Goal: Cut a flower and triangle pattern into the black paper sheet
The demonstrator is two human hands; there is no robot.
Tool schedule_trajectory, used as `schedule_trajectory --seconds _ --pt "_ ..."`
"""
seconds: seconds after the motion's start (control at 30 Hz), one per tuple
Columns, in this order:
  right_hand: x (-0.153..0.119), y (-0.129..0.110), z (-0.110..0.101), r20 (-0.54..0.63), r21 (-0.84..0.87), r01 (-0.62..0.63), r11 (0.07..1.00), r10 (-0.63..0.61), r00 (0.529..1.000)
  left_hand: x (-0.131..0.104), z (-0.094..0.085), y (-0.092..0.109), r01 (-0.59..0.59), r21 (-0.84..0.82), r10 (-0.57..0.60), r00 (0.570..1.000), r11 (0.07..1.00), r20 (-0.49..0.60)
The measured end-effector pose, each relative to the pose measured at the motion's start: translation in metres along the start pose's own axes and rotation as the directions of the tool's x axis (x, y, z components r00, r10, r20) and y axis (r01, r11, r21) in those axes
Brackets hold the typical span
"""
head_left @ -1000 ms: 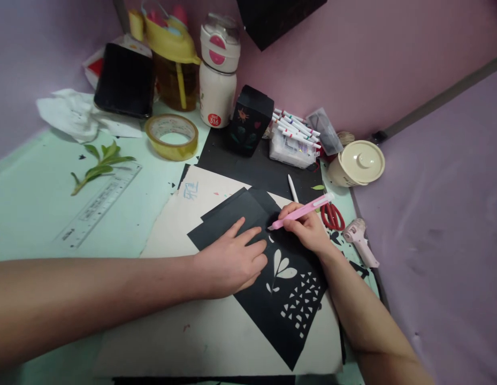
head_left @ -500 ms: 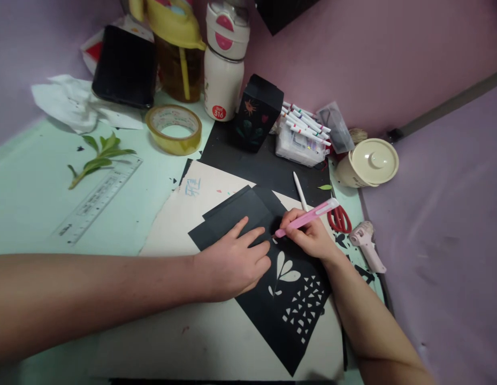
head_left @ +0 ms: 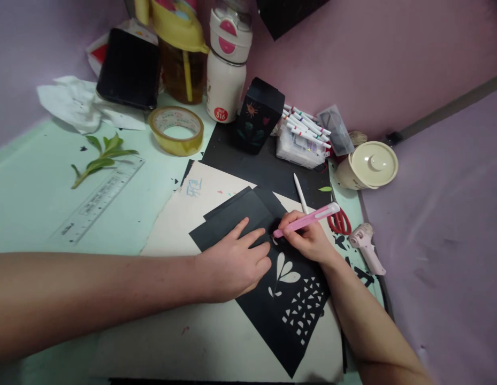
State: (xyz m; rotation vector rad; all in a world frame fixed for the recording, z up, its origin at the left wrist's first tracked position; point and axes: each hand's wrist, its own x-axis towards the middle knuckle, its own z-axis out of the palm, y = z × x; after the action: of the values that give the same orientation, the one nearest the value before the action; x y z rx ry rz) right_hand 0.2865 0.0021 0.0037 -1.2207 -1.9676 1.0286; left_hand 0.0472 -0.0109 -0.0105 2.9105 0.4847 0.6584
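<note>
In my right hand (head_left: 308, 235) is a slim pink craft knife (head_left: 306, 220), gripped like a pen. Its tip meets the black paper (head_left: 272, 326), beside a small pale cut. My left hand (head_left: 236, 262) lies flat on the same paper with its fingers spread, just left of the tip. Leaf-shaped openings (head_left: 287, 270) and many little triangular ones show pale through the sheet. Under it is a large off-white board (head_left: 171, 337). A second dark piece of paper (head_left: 228, 203) peeks out at the upper edge.
Behind the board stand a black box (head_left: 258, 115), a white bottle (head_left: 226, 80) and markers (head_left: 306, 127). Right of my hand are red-handled scissors (head_left: 339, 222), a glue gun (head_left: 367, 248) and a lidded pot (head_left: 368, 164). Tape (head_left: 176, 131), a ruler (head_left: 99, 198) and a leafy sprig (head_left: 101, 158) lie left.
The camera view has shifted slightly. My right hand and the knife have moved only a tiny bit; my left hand stays in place on the paper.
</note>
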Motion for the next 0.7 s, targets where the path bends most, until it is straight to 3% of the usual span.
schedule_trajectory --seconds 0.7 --pt "0.0018 -0.0003 0.0049 -0.083 0.050 -0.064 0.997 0.068 0.994 0.0011 -0.0012 0.0003 0.001 0.008 -0.001 1.000 1.000 0.012"
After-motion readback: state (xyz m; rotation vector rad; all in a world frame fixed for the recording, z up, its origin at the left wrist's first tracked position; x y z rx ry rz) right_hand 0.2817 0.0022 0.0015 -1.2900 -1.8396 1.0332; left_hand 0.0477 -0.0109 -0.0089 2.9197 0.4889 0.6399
